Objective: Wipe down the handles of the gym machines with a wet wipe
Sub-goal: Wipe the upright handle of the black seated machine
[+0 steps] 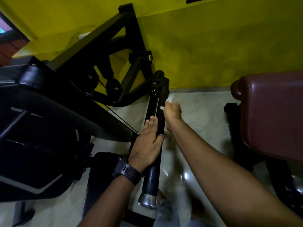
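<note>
Head view: a person's two bare forearms reach forward and down to a gym machine.
Handle: the black tubular handle is the right-hand one of two parallel dark tubes that slant from upper right, near the wall, down towards the camera.
Wipe: the crumpled white wet wipe sits against the right side of the handle near its upper end. Small bits of it stick out above and to the left of the fist.
Right hand: the right hand is curled into a fist round the wipe and presses it to the handle.
Left hand: the left hand lies lower on the tubes, with straight fingers flat along the left tube and the thumb resting on the right one.
Watch: a black rubber-strapped wristwatch is on the left wrist.
Bar end: a shiny chrome end cap closes the near end of the bar, below the left wrist.
Frame: the black steel machine frame rises at upper centre and carries a small yellow-green knob.
Cushion: a maroon padded vinyl cushion stands at the right, well apart from the hands.
Surroundings: a yellow painted wall is behind, and a pale glossy tiled floor is below.
</note>
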Tool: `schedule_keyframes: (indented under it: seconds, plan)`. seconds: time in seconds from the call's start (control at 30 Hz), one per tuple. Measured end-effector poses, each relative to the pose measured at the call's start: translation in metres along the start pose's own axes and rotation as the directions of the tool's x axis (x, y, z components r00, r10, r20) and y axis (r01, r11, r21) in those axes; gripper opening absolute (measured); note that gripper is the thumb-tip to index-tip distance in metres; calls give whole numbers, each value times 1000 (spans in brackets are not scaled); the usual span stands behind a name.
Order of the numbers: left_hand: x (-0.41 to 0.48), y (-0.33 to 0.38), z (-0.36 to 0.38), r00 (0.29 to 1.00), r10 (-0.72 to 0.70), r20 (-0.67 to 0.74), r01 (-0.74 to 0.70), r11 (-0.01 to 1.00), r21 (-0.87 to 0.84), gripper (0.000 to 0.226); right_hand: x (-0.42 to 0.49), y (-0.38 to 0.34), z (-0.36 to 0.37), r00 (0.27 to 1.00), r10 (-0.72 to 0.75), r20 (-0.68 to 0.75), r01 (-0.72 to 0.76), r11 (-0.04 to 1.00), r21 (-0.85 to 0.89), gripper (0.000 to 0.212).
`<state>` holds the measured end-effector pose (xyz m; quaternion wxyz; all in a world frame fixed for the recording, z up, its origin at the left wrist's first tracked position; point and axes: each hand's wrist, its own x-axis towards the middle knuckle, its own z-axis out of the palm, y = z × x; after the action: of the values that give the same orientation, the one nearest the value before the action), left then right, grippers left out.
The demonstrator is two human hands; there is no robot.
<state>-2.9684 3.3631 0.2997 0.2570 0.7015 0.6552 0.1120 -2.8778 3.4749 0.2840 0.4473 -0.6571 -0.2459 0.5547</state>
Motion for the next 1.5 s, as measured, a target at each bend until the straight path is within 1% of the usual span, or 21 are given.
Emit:
schedule_keyframes:
  seconds: [0.03,0.1,0.13,0.2,0.27,0.37,0.47,0.57,0.63,0.67,0.77,0.83,0.9,0.97,1.07,1.13,1.2,1.3,1.37,1.43,1.5]
  plan:
    - [0,0,0,1000,4,-5,-4,1000,-5,65,-6,3,-2,997,-75,8,76,992,-103,44]
    - [-1,0,1,1000,2,-21,-3,1000,-21,64,-19,13,-3,968,-251,14,245,929,-279,31]
    - [-1,0,2,1000,0,-24,0,1000,-24,64,-22,18,-3,952,-304,23,295,899,-324,29]
    - [-4,0,2,1000,-6,-10,6,1000,-28,66,-23,26,-3,939,-341,46,336,879,-339,25]
    - [-10,-1,2,1000,-10,5,10,1000,-29,68,-27,33,-8,902,-411,136,430,815,-389,35]
    - [-17,0,3,1000,-25,8,25,999,-21,72,-30,29,-20,802,-489,344,596,616,-514,55]
    - [-19,2,3,999,-43,9,43,999,9,77,-26,20,-31,703,-471,534,709,395,-584,58]
    - [-23,4,3,999,-50,-1,50,999,13,74,-30,29,-40,557,-520,648,830,313,-462,51]
    - [-24,6,3,998,-59,-12,59,998,4,74,-19,27,-43,429,-505,749,900,168,-402,46]
    - [-24,7,2,998,-58,-18,58,998,8,74,-10,20,-43,403,-468,786,911,121,-395,45]
    - [-26,7,1,998,-64,-19,65,998,22,72,8,0,-42,392,-395,831,906,11,-422,44]
    - [-26,8,2,997,-68,-24,68,997,26,72,7,-3,-38,392,-407,825,884,-83,-461,45]
    - [-25,8,3,997,-65,-39,66,997,28,73,2,-5,-36,379,-464,800,856,-151,-494,45]
    - [-24,6,3,997,-65,-44,65,998,9,73,2,-9,-39,341,-502,795,842,-212,-495,44]
    - [-24,5,3,997,-70,-31,69,997,-19,72,17,-10,-46,236,-540,808,910,-167,-378,33]
    - [-22,6,2,997,-72,-26,72,997,-25,72,25,-12,-48,175,-481,859,947,-158,-281,30]
    - [-18,7,0,997,-71,-22,71,997,-17,72,31,-14,-55,153,-395,906,963,-147,-227,32]
    - [-9,10,-4,998,-64,-11,64,998,0,71,45,-18,-68,84,-285,955,970,-195,-143,41]
    - [-4,13,-5,998,-57,-3,57,998,7,71,59,-22,-62,49,-248,967,966,-234,-109,38]
    - [-1,14,-5,998,-57,8,57,998,3,70,68,-30,-49,54,-184,981,956,-276,-104,37]
    - [0,12,-6,998,-55,10,55,998,3,69,70,-33,-44,51,-123,991,930,-357,-92,38]
